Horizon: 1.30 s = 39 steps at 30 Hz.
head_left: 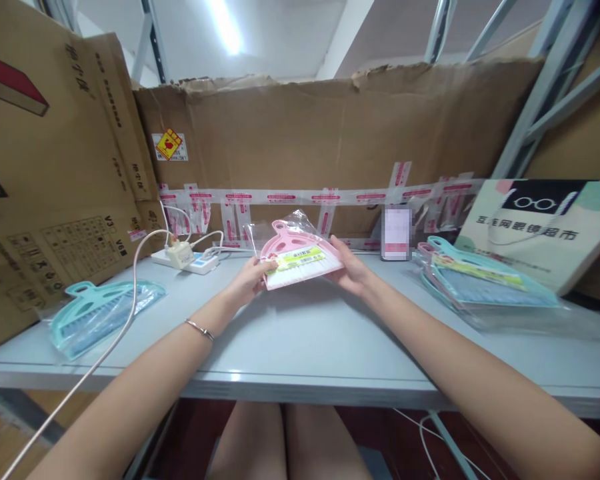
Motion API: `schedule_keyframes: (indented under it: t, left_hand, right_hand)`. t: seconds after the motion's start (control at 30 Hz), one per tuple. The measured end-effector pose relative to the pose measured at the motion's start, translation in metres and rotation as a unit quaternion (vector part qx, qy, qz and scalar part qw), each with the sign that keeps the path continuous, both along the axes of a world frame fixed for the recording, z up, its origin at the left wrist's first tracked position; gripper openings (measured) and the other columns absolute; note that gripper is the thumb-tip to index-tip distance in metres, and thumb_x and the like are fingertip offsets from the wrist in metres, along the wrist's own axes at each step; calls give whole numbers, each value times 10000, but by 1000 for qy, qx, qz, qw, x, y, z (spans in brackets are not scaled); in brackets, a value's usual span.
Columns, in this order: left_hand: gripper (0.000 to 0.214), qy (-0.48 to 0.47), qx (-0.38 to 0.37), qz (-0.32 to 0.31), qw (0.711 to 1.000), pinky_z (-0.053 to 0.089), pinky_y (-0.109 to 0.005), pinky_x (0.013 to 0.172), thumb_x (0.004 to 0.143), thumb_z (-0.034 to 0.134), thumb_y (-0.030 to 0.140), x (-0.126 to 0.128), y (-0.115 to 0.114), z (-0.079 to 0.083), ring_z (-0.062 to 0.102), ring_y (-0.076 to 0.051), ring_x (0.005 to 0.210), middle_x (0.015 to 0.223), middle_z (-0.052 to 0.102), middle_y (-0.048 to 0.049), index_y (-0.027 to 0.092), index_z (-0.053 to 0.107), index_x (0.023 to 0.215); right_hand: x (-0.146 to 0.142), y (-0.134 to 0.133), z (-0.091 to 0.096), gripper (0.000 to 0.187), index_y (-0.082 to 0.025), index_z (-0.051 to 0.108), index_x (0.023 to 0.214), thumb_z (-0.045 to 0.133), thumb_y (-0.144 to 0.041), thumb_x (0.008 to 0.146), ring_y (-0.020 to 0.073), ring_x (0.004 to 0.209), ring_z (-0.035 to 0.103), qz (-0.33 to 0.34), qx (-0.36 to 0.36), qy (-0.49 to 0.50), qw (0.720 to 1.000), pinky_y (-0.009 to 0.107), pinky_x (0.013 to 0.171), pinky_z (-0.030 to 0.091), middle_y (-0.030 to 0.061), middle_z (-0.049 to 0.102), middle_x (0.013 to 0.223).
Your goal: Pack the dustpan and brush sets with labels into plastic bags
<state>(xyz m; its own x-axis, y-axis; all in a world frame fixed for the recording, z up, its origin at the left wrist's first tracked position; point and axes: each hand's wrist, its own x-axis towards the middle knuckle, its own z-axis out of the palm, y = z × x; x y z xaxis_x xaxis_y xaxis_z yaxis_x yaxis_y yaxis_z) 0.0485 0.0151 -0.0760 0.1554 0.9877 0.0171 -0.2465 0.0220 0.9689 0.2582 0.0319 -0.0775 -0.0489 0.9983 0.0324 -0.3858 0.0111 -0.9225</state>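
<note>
Between my two hands is a pink dustpan set point(293, 239) in a clear plastic bag, with a row of white bristles and a yellow-green label across it. It is raised over the middle of the table, its bristle edge toward me. My left hand point(251, 280) is closed on its left corner, the thumb lying over the label's end. My right hand point(351, 268) grips the right corner, fingers behind it. On the right lies a stack of bagged dustpan sets point(490, 277), the top one blue with a similar label. At the left rests a blue bagged dustpan set point(105, 310).
A phone point(396, 232) leans upright at the back. A power strip point(200, 262) with a plug and a white cable point(130, 313) crosses the left side. Cardboard boxes point(300, 140) wall the back and left. A printed box point(535, 230) stands behind the stack.
</note>
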Motion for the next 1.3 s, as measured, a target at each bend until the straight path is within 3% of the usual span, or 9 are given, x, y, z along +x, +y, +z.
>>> schedule_keyframes:
  t: [0.13, 0.37, 0.47, 0.6, 0.7, 0.87, 0.97, 1.03, 1.3]
  left_hand:
    - [271, 41, -24, 24, 999, 522, -199, 575, 659, 713, 214, -1, 3, -2, 658, -143, 696, 888, 705, -107, 110, 630, 896]
    - [372, 107, -11, 61, 992, 477, -190, 493, 678, 715, 398, 3, -3, 0, 648, -145, 642, 876, 703, -137, 90, 644, 873]
    - [426, 96, -5, -10, 995, 526, -231, 637, 681, 716, 409, 2, -8, 5, 661, -181, 830, 1015, 683, -145, 109, 639, 974]
    - [587, 80, 18, -163, 983, 514, -258, 795, 602, 792, 228, -1, -16, 9, 623, -190, 999, 1151, 633, -131, 168, 576, 1144]
    - [751, 80, 35, -151, 985, 514, -279, 808, 543, 800, 106, -1, -18, 8, 623, -190, 994, 1188, 610, -127, 200, 502, 1225]
    - [488, 74, 4, -39, 996, 533, -255, 742, 580, 775, 85, 0, -13, 6, 656, -142, 771, 1011, 672, -134, 94, 587, 1030]
    - [296, 70, -13, 18, 997, 534, -219, 671, 625, 752, 87, -1, -8, 5, 632, -104, 640, 835, 690, -94, 76, 626, 892]
    - [200, 78, -21, 45, 996, 518, -189, 606, 666, 733, 108, -2, -7, 4, 605, -82, 573, 720, 671, -64, 70, 633, 834]
    - [255, 102, -34, -6, 994, 483, -162, 567, 644, 766, 144, -5, -7, 3, 624, -89, 632, 770, 684, -76, 67, 651, 858]
  right_hand:
    - [-7, -3, -3, 185, -133, 656, 800, 669, -311, 753, 116, 645, 631, -20, -37, 4, 999, 213, 580, 511, 60, 714, 773]
    - [-13, 3, -18, 292, -141, 628, 657, 755, -402, 634, 108, 462, 550, -132, -33, -43, 990, 202, 362, 378, 39, 667, 590]
    - [-13, 5, -20, 317, -147, 605, 616, 740, -432, 643, 83, 385, 470, -152, -52, -57, 985, 201, 313, 297, 22, 634, 523]
    - [-9, 7, -23, 317, -152, 585, 597, 715, -429, 676, 52, 329, 371, -178, -62, -55, 980, 192, 287, 242, -11, 586, 458]
    - [-7, 7, -21, 317, -150, 589, 617, 716, -435, 677, 40, 321, 362, -184, -67, -53, 979, 173, 271, 238, -18, 586, 463]
    - [-5, 2, -13, 281, -138, 617, 690, 682, -408, 735, 44, 344, 450, -111, -59, -58, 990, 139, 287, 339, -3, 623, 510]
    - [-4, -2, -8, 82, -111, 628, 770, 650, -189, 786, 76, 517, 617, 0, -88, -27, 996, 148, 492, 529, 30, 684, 630]
    - [-3, -3, -6, 37, -93, 625, 811, 611, -65, 791, 86, 604, 659, 49, -108, -12, 993, 154, 587, 559, 50, 701, 687]
    - [-1, -4, -3, 124, -90, 593, 761, 524, -69, 862, 49, 480, 611, 22, -147, -67, 987, 104, 503, 530, 33, 664, 577]
